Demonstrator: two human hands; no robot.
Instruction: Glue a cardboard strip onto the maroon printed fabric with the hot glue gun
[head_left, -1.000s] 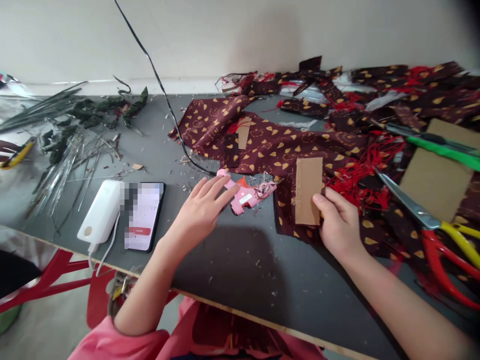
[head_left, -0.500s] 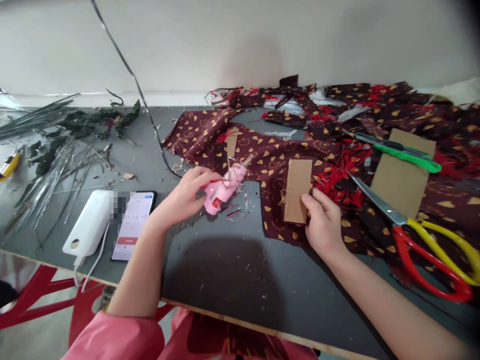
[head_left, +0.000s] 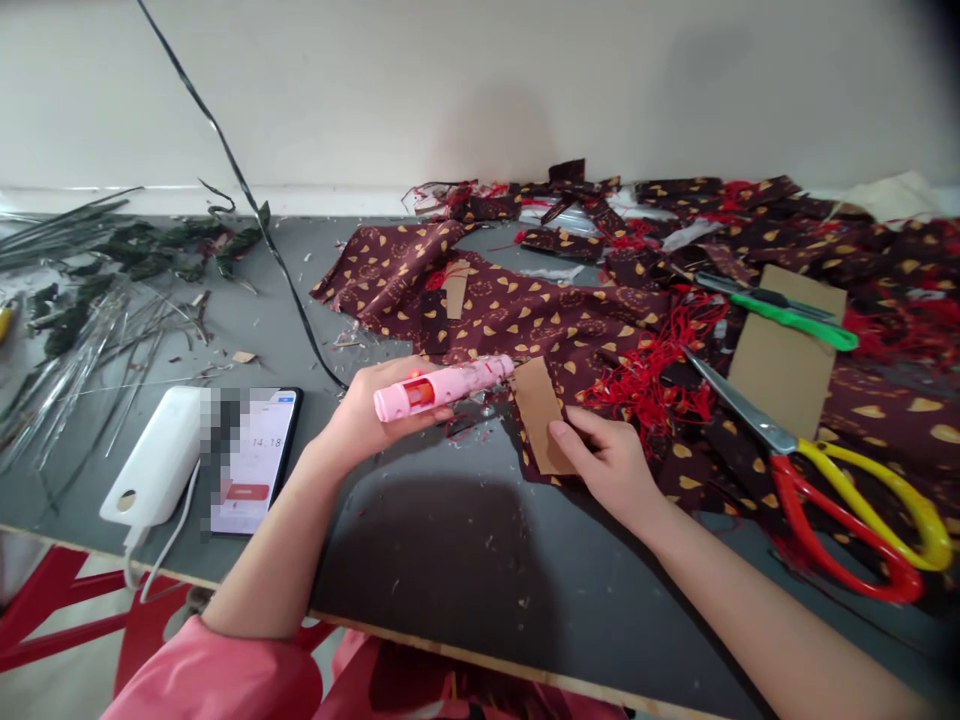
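My left hand (head_left: 367, 415) grips a pink glue gun (head_left: 442, 387) held level above the grey table (head_left: 465, 560), its nozzle pointing right at a small brown cardboard piece (head_left: 541, 412). A black cord (head_left: 247, 195) runs from the gun up and to the left. My right hand (head_left: 611, 460) presses on the cardboard piece with thumb and fingers, holding it on the edge of dark maroon fabric with yellow marks (head_left: 525, 310). Red threads (head_left: 652, 375) lie just right of that hand.
A white power bank (head_left: 150, 455) and a phone (head_left: 251, 460) lie at the left front. Red and yellow scissors (head_left: 832, 480), green scissors (head_left: 780, 310) and a larger cardboard sheet (head_left: 784, 355) are at the right. Green stems and wires (head_left: 97, 290) fill the far left. Fabric scraps cover the back.
My left hand took the glue gun off the table, lifted it and turned it level toward the cardboard. My right hand tilted the cardboard piece and slid it left toward the nozzle.
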